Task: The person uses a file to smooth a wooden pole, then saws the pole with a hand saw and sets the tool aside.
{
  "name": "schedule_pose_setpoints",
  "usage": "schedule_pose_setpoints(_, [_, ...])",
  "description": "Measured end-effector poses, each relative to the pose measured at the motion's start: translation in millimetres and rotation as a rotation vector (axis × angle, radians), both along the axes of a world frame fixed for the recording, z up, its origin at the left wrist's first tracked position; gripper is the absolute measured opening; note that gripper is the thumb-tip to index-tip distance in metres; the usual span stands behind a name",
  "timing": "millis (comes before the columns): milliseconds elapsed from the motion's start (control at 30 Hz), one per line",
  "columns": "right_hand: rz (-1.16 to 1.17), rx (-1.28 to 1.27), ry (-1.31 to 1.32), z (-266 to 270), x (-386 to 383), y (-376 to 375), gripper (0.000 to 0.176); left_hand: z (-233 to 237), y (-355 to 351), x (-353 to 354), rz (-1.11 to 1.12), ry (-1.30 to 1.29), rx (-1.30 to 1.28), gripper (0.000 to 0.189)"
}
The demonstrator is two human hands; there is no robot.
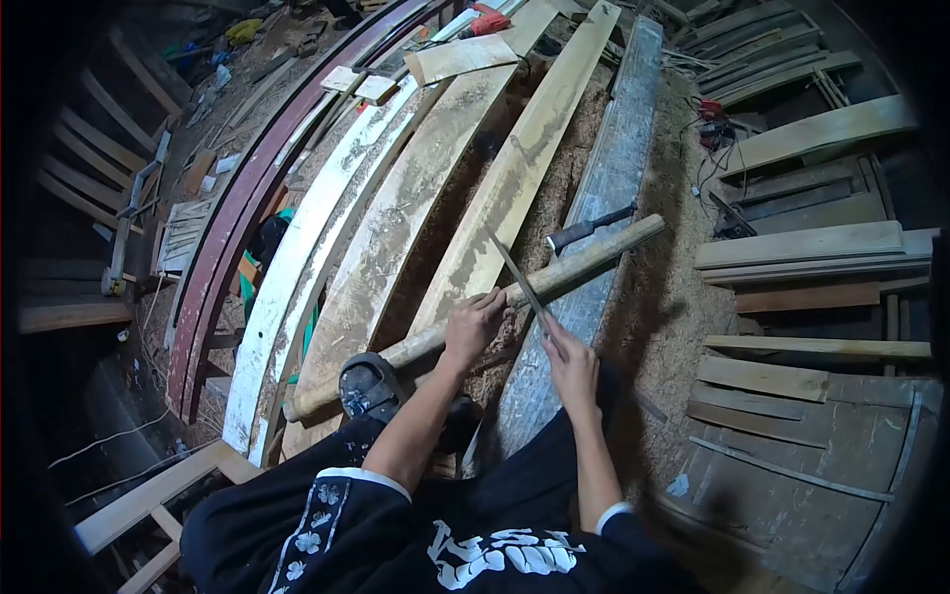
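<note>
A long round wooden pole (416,344) lies crosswise over several planks. My left hand (476,325) rests closed on the pole near its middle, its fingertips pressed together; whether they pinch anything is hidden. My right hand (571,358) is wrapped round the near end of a long thin dark blade-like tool (522,278), which crosses over the pole and points away to the upper left. Beyond the pole, a dark-handled tool (584,232) with a pale end lies on the grey weathered plank (618,148). My sandalled foot (370,384) is beside the pole's left part.
A white plank (327,203) and a dark red curved beam (237,213) run along the left. A red power tool (485,22) sits at the top. Stacked boards (802,247) and a red tool with cables (711,124) are on the right. Shavings (673,247) cover the floor.
</note>
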State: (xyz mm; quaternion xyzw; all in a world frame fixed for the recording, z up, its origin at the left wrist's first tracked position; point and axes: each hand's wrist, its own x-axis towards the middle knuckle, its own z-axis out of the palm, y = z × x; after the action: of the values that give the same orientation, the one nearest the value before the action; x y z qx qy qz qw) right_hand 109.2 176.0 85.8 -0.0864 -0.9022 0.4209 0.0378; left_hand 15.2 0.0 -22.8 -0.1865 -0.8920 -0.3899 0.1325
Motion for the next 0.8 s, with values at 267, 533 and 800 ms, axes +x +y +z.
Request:
schedule_pose_setpoints(267, [-0.024, 0.022, -0.041, 4.7, -5.4, -5.8, 0.039, -1.1, 1.8, 3.6, -0.012, 0.005, -0.02, 0.033])
schedule_pose_setpoints(533, [-0.037, 0.105, -0.108, 20.0, 21.3, 1.7, 0.042, -1.3, 4.4, 3.6, 0.012, 0.023, -0.012, 0.033])
schedule_pose_setpoints(800, [0.019, 0.045, -0.05, -10.5, 10.4, 4.8, 0.045, -8.8, -1.5, 12.5, -0.069, -0.128, 0.028, 0.034])
